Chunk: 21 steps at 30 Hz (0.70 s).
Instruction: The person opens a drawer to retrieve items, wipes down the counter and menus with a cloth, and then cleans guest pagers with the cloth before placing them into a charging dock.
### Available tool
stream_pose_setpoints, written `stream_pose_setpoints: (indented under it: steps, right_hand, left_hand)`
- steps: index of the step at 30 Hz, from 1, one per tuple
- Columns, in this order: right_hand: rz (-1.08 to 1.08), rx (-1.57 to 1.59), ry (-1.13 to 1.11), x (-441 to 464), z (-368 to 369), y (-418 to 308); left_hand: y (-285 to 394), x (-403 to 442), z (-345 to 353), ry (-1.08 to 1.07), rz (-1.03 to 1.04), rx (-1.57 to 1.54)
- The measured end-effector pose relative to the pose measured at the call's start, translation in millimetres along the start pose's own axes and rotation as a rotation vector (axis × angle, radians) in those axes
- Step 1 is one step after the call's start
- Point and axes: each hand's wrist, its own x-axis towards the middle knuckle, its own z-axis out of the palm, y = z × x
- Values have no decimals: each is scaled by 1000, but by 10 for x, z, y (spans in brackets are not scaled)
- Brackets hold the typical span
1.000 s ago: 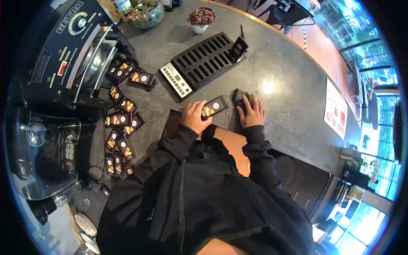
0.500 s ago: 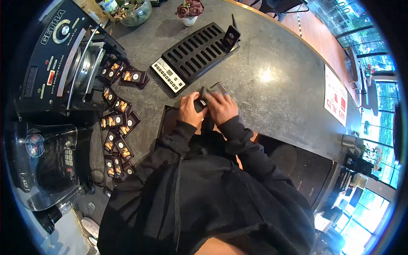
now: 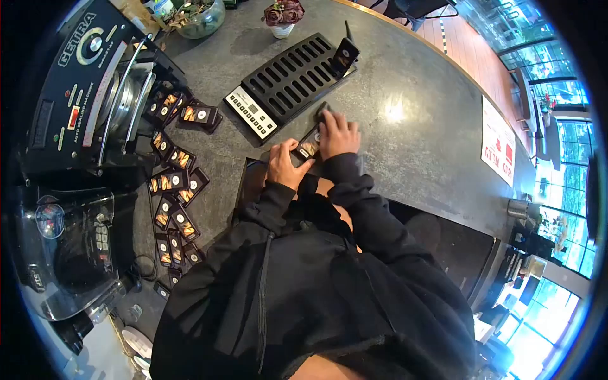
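The left hand (image 3: 284, 166), half-curled, grips the near end of a pager (image 3: 308, 148) over the counter (image 3: 430, 168). The right hand (image 3: 340, 137) bends across its far part, fingers curled; its grip I cannot tell. Left lie other pagers (image 3: 170, 182); farther, a charger (image 3: 289, 80).

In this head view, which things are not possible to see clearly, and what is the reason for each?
In the head view:
Black device: upper part hidden by the right hand.
Dark item at that hand's fingertips: partly covered by the hand, so its material is unclear.
Keypad: key markings too small to read.
Glass bowl: top cut off by the picture's upper edge.
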Motion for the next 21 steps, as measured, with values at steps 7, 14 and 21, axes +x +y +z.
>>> stream_pose_setpoints:
  steps: [7, 14, 21]
  right_hand:
    - [-267, 159, -102, -462, -247, 52]
    - [27, 162, -97, -186, -361, 587]
    - [203, 499, 66, -105, -218, 344]
  left_hand:
    - [-27, 56, -21, -24, 63, 24]
    - [101, 98, -58, -180, 76, 190]
    - [68, 231, 93, -145, 200, 178]
